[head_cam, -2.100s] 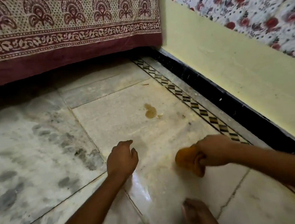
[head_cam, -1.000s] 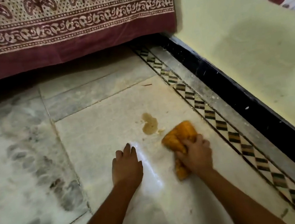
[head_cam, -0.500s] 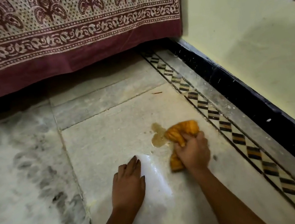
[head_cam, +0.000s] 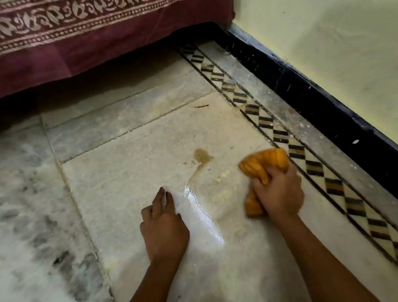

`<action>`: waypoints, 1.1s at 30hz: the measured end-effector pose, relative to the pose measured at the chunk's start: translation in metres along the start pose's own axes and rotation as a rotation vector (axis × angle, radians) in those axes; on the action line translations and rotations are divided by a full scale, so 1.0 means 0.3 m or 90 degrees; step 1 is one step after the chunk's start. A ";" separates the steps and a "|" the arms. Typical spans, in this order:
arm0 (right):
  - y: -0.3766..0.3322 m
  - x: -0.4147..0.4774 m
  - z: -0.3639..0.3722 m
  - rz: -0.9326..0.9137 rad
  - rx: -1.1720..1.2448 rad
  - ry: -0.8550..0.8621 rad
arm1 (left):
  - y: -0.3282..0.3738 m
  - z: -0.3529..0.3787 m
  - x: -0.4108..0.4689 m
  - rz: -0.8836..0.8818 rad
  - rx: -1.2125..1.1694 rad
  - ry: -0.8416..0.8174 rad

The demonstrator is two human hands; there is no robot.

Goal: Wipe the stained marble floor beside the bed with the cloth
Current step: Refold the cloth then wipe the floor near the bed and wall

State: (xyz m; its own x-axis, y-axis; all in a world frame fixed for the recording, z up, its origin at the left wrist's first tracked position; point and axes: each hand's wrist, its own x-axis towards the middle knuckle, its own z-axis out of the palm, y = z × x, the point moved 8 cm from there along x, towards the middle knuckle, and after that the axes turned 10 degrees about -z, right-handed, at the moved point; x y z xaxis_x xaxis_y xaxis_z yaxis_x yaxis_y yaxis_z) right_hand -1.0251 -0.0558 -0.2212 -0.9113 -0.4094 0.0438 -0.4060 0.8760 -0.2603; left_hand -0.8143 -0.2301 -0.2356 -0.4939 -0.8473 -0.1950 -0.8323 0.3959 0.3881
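Forearms are seen nearest, 2 of them reaching forward. The left hand (head_cam: 164,228) is rested on the pale, veined marble floor (head_cam: 124,174), fingers relaxed, nothing held. The right hand (head_cam: 279,194) is curled tightly round a bunched orange cloth (head_cam: 262,165), soft and creased, its long axis running away from the wrist beside the diamond-patterned border (head_cam: 295,152). A brown stain (head_cam: 202,155) lies ahead and left of the cloth, apart from it; a glossy wet streak trails back between the hands. The right hand is judged nearer. Beyond, a maroon printed bedspread (head_cam: 75,40) hangs.
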 end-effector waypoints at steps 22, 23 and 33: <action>-0.429 0.173 0.117 -0.173 -0.034 -0.079 | -0.076 -0.048 0.128 -0.024 0.039 0.085; -0.502 0.106 0.136 -0.244 -0.019 -0.093 | -0.084 -0.056 0.123 -0.031 0.034 0.095; 0.041 0.035 0.004 -0.193 -0.051 -0.060 | -0.106 -0.057 0.035 0.015 0.028 0.156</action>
State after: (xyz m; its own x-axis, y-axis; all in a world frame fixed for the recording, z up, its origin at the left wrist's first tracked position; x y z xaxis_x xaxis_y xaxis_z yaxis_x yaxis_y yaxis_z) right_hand -1.0395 -0.0496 -0.2252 -0.7398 -0.6726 0.0173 -0.6649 0.7270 -0.1716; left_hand -0.7886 -0.2576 -0.2347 -0.4423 -0.8959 0.0409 -0.8337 0.4276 0.3495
